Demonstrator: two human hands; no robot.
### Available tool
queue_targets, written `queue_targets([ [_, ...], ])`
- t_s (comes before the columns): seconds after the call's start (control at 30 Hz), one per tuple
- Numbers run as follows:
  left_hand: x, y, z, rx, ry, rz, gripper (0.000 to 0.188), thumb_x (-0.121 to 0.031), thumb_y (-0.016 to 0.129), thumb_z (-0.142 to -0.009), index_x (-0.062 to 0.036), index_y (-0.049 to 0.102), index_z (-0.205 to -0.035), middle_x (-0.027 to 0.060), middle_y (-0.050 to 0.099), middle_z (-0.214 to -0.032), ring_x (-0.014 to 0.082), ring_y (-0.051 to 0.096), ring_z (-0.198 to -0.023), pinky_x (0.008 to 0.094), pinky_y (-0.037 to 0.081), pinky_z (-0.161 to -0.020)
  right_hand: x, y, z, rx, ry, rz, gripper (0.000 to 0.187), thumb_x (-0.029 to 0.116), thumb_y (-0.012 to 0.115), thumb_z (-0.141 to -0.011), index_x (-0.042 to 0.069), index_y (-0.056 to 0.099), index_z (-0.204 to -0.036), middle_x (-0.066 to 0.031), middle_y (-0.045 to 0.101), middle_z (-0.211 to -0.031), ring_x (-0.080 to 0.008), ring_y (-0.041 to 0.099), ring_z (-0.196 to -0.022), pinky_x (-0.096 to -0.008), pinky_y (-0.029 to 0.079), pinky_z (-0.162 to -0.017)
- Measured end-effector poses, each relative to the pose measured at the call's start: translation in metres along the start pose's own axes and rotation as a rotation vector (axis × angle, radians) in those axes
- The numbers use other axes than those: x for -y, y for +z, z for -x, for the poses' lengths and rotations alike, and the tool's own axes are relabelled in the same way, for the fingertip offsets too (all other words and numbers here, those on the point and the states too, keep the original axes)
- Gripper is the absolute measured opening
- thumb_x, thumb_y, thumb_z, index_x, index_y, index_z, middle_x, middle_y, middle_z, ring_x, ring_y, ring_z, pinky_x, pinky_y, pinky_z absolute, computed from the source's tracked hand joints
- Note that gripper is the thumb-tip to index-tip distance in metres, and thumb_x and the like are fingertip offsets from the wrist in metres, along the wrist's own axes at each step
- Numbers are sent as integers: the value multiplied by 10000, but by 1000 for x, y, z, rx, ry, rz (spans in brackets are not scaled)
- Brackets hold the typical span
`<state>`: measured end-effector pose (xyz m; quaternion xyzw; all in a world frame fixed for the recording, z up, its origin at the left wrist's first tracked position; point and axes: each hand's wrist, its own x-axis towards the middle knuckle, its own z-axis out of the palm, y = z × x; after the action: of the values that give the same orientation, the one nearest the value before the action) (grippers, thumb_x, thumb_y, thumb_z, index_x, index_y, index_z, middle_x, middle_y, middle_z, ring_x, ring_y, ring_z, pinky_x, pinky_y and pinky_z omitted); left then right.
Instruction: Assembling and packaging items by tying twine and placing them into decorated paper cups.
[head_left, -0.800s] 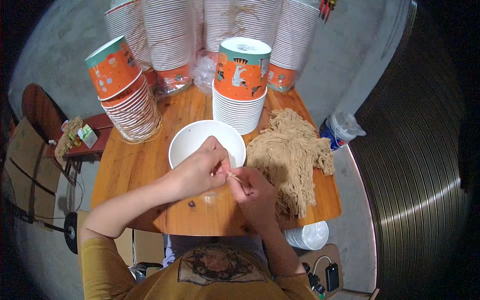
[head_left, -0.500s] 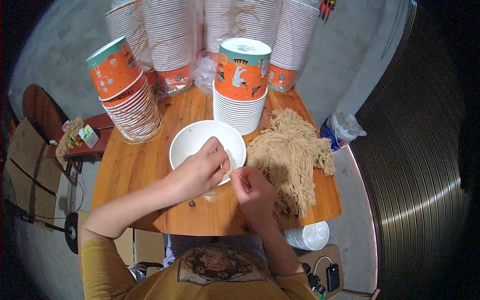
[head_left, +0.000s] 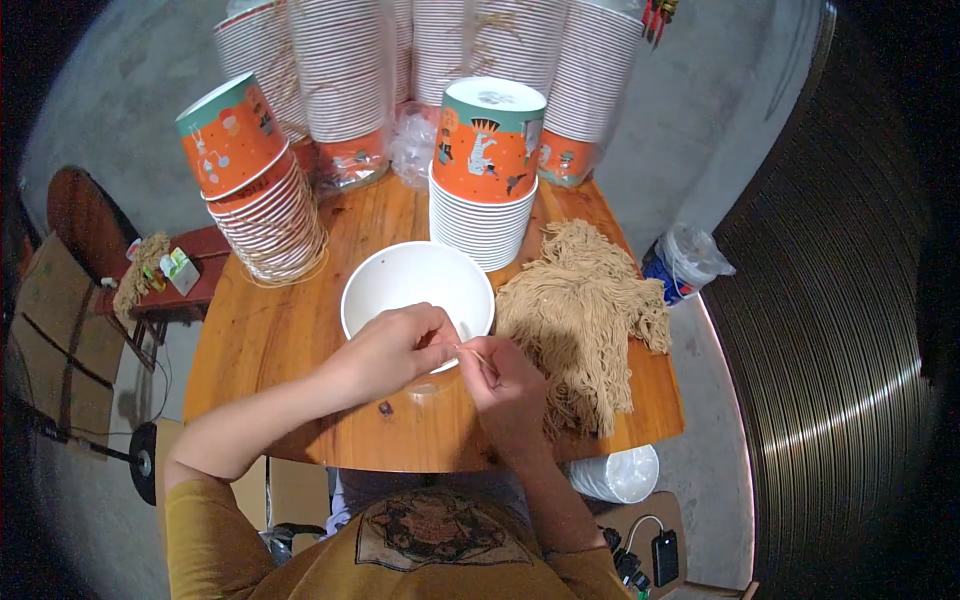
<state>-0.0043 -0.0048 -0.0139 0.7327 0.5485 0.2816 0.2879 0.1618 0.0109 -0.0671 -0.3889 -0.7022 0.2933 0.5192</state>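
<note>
The thin, pale strand (head_left: 461, 348) lies between both hands, over the near rim of the round white bowl (head_left: 383, 282). The fingers of the left hand (head_left: 402, 340) and right hand (head_left: 507, 376) are narrow, pinching the strand. This strand appears unfinished; a knot cannot be confirmed. At ten o'clock, the leaning orange-and-green paper bucket stack (head_left: 232, 145) carries tan cord; at twelve, the upright orange-and-green paper bucket stack (head_left: 486, 170) shows none. The loose tan yarn heap (head_left: 572, 310) lies between two and three. Left forearm points toward two o'clock, right toward eleven.

Grey wall (head_left: 140, 120) | ribbed shutter (head_left: 840, 330), right | wooden table (head_left: 255, 350) | grey floor (head_left: 700, 410)
</note>
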Motion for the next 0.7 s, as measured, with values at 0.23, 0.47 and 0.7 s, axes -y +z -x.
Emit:
queue_targets([
  [0.23,-4,5,2,-55,-103,165,90,-78,586,-870,9,575,-884,35,549,-694,100,497,-648,277,432,-595,-2,0,1,15,-85,62,93,97,693,-796,60,640,-863,-48,557,-633,-106,497,-526,-259,436,-531],
  [0.47,2,10,2,-88,-108,307,45,-26,571,-861,-8,548,-894,-22,496,-712,54,441,-662,226,410,-604,-4,3,6,6,-62,18,85,87,686,-798,61,634,-860,-52,560,-636,-108,501,-525,-256,439,-536],
  [0.7,1,12,-3,-63,-6,367,137,13,546,-842,-37,518,-968,-40,462,-763,37,437,-717,204,399,-651,-6,2,8,7,24,-9,69,54,652,-821,29,598,-856,18,498,-627,-34,417,-553,-227,376,-509],
])
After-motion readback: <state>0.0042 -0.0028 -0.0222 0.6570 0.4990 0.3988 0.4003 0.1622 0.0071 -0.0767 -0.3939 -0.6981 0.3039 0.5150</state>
